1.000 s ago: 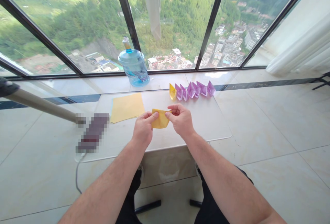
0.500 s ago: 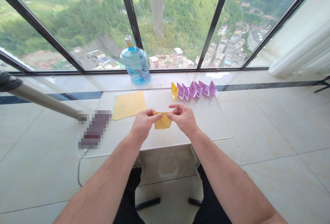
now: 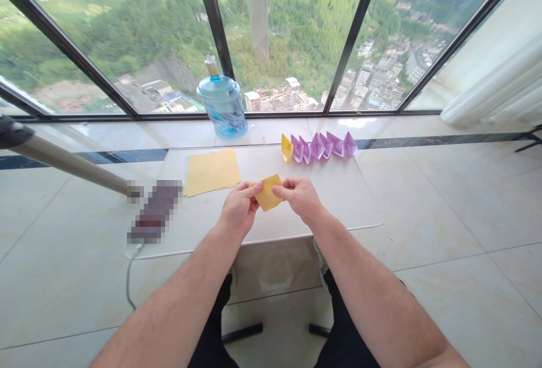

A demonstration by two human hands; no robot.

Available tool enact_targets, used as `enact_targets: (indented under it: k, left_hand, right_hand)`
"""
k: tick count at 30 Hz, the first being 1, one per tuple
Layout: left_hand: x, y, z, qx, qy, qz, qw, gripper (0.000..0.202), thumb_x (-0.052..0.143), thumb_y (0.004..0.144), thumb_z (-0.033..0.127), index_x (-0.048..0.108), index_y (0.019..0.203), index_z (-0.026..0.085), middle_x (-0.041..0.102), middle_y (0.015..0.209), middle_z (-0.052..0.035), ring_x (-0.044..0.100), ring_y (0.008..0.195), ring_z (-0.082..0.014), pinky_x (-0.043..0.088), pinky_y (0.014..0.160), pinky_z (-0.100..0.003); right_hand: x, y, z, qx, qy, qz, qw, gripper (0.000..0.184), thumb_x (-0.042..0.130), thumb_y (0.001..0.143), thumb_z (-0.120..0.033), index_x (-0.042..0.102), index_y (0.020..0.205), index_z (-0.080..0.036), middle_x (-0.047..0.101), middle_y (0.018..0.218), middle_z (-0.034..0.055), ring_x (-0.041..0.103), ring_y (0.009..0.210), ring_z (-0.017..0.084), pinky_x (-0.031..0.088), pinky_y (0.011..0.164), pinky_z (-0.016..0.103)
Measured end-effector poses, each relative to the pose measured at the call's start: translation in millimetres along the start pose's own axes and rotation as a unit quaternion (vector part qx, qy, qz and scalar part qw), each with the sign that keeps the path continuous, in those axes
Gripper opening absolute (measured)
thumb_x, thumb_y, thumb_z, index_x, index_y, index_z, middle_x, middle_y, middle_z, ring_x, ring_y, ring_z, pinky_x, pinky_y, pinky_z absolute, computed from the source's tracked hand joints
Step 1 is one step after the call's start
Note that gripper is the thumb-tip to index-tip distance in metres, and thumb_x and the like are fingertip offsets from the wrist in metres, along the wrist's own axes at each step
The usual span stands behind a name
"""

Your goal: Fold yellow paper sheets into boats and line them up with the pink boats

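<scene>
So we're using the blue jug (image 3: pixel 224 107) by the window (image 3: pixel 292 29) as our landmark here. On our side of it, and a bit to its right, we've got the folded yellow paper (image 3: pixel 268 196) up in both hands over the white counter (image 3: pixel 330 207), turned cornerwise so it looks kinda like a diamond. Our left hand (image 3: pixel 239 205) has its fingers pinching the jug-left edge, thumb on top, and our right hand (image 3: pixel 302 198) is pinching the other side pretty much the same way. Straight in front of the jug, slightly left, there's a little pile of yellow sheets (image 3: pixel 213 171) lying flat. Right of the jug we've lined up one yellow folded shape (image 3: pixel 287 149) and a row of purple folded shapes (image 3: pixel 324 147), all pointy. Nearer us and left of the jug lies a dark pixelated thing (image 3: pixel 154 210), no clue what.
</scene>
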State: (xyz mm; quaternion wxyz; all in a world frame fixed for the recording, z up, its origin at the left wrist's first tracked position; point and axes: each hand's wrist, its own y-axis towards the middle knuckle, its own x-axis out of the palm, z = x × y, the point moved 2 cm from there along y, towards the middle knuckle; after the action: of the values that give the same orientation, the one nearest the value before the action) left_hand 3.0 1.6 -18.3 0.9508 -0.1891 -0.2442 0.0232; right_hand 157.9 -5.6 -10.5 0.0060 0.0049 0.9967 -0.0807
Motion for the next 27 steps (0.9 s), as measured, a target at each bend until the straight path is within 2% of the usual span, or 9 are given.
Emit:
enact_targets:
  k: [2,4,7,10,13,17,21,24,27]
  left_hand:
    - [0.4,-2,5,-0.005,0.069,-0.044,0.997,0.035,0.089,0.053,0.035,0.062,0.063,0.016,0.064,0.067,-0.0011,0.059,0.065,-0.0136,0.045,0.064,-0.027]
    - [0.4,-3,10,-0.005,0.176,-0.09,0.98,0.033,0.089,0.053,0.036,0.065,0.064,0.016,0.063,0.064,-0.0016,0.057,0.062,-0.0138,0.042,0.061,-0.027]
    - [-0.6,-3,13,0.016,0.266,-0.095,0.959,0.03,0.089,0.053,0.034,0.067,0.06,0.016,0.06,0.058,-0.0004,0.05,0.056,-0.0116,0.035,0.055,-0.026]
    - [0.3,-2,8,0.031,0.204,-0.064,0.976,0.03,0.088,0.053,0.033,0.066,0.06,0.015,0.062,0.061,-0.0008,0.052,0.058,-0.012,0.037,0.058,-0.026]
    - [3.0,-2,0,0.018,0.126,-0.054,0.99,0.032,0.089,0.053,0.033,0.068,0.067,0.014,0.065,0.068,-0.0023,0.057,0.063,-0.0133,0.041,0.062,-0.027]
    - [5.7,-1,-5,0.005,0.093,-0.057,0.994,0.034,0.091,0.054,0.032,0.07,0.073,0.013,0.067,0.073,-0.0033,0.059,0.067,-0.013,0.042,0.064,-0.026]
    - [4.9,-2,-5,-0.004,0.019,-0.046,0.999,0.035,0.091,0.057,0.031,0.073,0.084,0.016,0.07,0.08,-0.0015,0.06,0.07,-0.0101,0.042,0.065,-0.022]
    - [4.1,-2,-4,-0.016,0.037,-0.078,0.996,0.035,0.089,0.061,0.031,0.075,0.091,0.017,0.073,0.088,-0.003,0.062,0.075,-0.0114,0.044,0.067,-0.023]
    - [3.7,0,1,0.001,0.1,-0.131,0.986,0.035,0.089,0.061,0.03,0.077,0.089,0.015,0.075,0.09,-0.0068,0.066,0.08,-0.0162,0.049,0.074,-0.028]
  right_hand:
    - [-4,-1,-3,0.003,-0.011,-0.009,1.0,0.023,0.074,0.064,-0.038,0.065,0.064,-0.017,0.06,0.058,-0.0033,0.052,0.055,0.011,0.039,0.053,0.023]
    - [-9,-1,-6,0.016,-0.039,-0.027,0.999,0.022,0.074,0.064,-0.035,0.063,0.062,-0.016,0.056,0.054,-0.005,0.047,0.051,0.009,0.035,0.049,0.022]
    - [-11,-3,-9,0.018,-0.058,-0.047,0.997,0.022,0.074,0.065,-0.035,0.063,0.065,-0.016,0.056,0.056,-0.0052,0.047,0.051,0.009,0.033,0.047,0.021]
    - [-5,-5,-8,-0.011,-0.026,-0.048,0.998,0.027,0.077,0.064,-0.036,0.065,0.078,-0.017,0.065,0.07,-0.0026,0.058,0.061,0.012,0.043,0.054,0.023]
    - [2,-6,-5,-0.029,0.012,-0.023,0.999,0.032,0.078,0.063,-0.033,0.064,0.087,-0.018,0.07,0.078,-0.0007,0.064,0.07,0.015,0.05,0.062,0.026]
    - [6,-5,-4,-0.033,0.053,0.001,0.998,0.038,0.077,0.064,-0.029,0.063,0.097,-0.019,0.071,0.08,0.0003,0.067,0.072,0.017,0.053,0.064,0.028]
    - [3,-3,-4,-0.05,0.059,0.022,0.997,0.044,0.077,0.067,-0.028,0.06,0.108,-0.02,0.07,0.078,-0.0008,0.067,0.07,0.016,0.054,0.064,0.028]
    - [0,-3,-3,-0.065,0.026,0.041,0.997,0.043,0.074,0.069,-0.028,0.059,0.108,-0.02,0.068,0.075,-0.0019,0.065,0.069,0.015,0.053,0.063,0.027]
    - [-2,-3,-3,-0.079,-0.024,0.006,0.997,0.041,0.072,0.07,-0.025,0.06,0.108,-0.02,0.066,0.072,-0.0037,0.063,0.066,0.013,0.05,0.061,0.025]
